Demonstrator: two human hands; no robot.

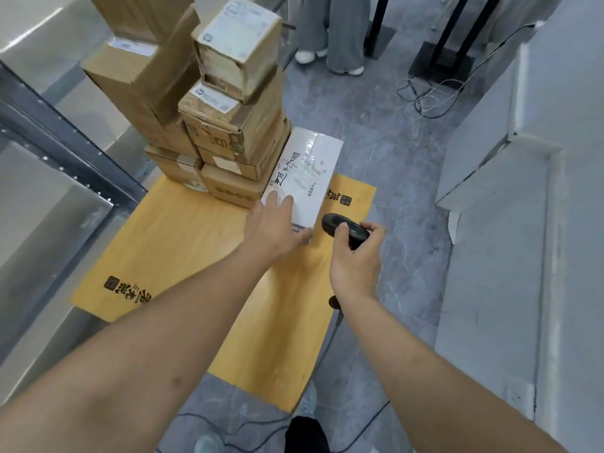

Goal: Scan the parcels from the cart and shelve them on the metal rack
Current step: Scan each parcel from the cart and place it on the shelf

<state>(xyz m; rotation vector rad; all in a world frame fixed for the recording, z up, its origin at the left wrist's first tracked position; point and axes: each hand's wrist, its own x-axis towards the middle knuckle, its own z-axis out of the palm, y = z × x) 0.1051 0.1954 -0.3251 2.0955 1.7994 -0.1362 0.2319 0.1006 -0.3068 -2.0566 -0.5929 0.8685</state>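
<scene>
While the left hand (274, 223) lies flat with straight fingers on the near end of a long white cardboard parcel with black handwriting and a printed label (305, 173), the right hand (354, 256) is curled around a black handheld barcode scanner (344, 228), thumb on its top. The scanner's head sits just beside the left hand's thumb side, close to the parcel's near right corner, and points toward the parcel. Whether the left thumb wraps the parcel's near edge cannot be told.

The white parcel lies on a flat yellow-orange wooden cart deck with black printed characters (183, 243), directly under and beyond the left hand. Touching the parcel's far-left side, ahead and left of the left hand, stands a stack of brown cardboard boxes with white shipping labels (225, 125), piled several layers high; the topmost small box sits slightly askew.

Well to the left of the left hand runs a grey metal rack with perforated dark uprights (65, 138). To the right of the right hand stand white panels (490, 165) against the grey floor (385, 125). Far beyond both hands, another person's grey trouser legs and white shoes (330, 44) are near black stand bases and loose cables (428, 96).
</scene>
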